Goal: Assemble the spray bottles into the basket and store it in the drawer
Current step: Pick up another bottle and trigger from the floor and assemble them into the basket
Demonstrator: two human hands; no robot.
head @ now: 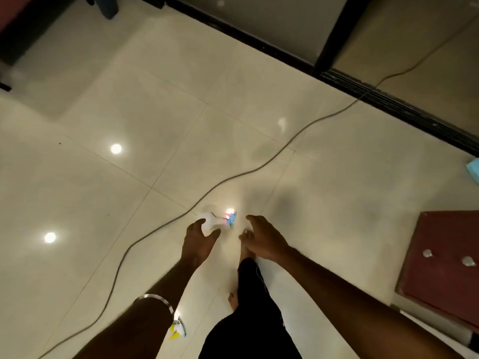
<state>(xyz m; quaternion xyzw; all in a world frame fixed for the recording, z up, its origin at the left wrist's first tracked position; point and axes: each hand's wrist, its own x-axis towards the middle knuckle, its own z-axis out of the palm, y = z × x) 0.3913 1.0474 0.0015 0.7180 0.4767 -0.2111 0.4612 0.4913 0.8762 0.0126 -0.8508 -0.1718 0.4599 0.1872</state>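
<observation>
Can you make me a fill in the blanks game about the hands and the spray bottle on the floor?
1. The white spray bottle lies on the shiny tiled ____.
2. The hand closest to the bottle is the ____ one.
3. A long grey cable snakes across the floor beyond the bottle, and it looks ____ than the bottle.

Missing words: floor; left; longer

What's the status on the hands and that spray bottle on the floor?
Left hand open, reaching over spray bottle, not gripping. Right hand open, empty. Bottle lies on floor tiles. Cable runs beside it.

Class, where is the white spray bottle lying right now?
The white spray bottle lies on the floor tiles, centre of the head view, just beyond the left hand, beside the cable.
</observation>
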